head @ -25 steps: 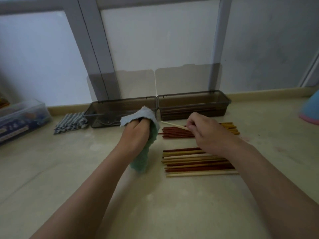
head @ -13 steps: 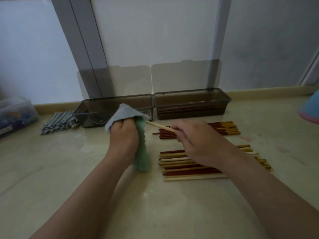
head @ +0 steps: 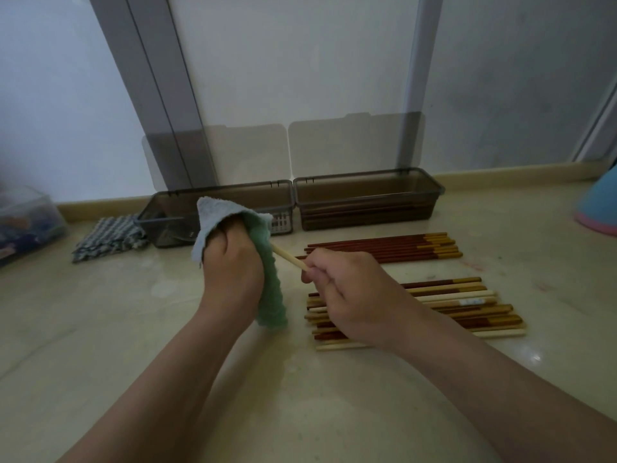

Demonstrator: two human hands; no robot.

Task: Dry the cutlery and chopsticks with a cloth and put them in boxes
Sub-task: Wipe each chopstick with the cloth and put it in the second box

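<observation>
My left hand (head: 230, 272) grips a green and pale blue cloth (head: 267, 262) wrapped round one end of a pale chopstick (head: 289, 258). My right hand (head: 350, 295) pinches that chopstick's other end, just right of the cloth. Below my right hand lies a mixed pile of chopsticks (head: 467, 302); a row of dark red chopsticks (head: 384, 247) lies behind it. Two smoky plastic boxes stand open at the back: the left box (head: 173, 212) holds a fork, the right box (head: 367, 202) holds dark chopsticks.
A folded checked cloth (head: 107, 238) lies left of the boxes. A clear storage tub (head: 26, 222) sits at the far left, and a blue and pink object (head: 597, 208) at the far right. A glass wall with grey frames stands behind the boxes.
Both hands have shifted a little left and nearer to me. The right hand has pulled the chopstick out of the cloth, so more bare stick shows between the hands.
</observation>
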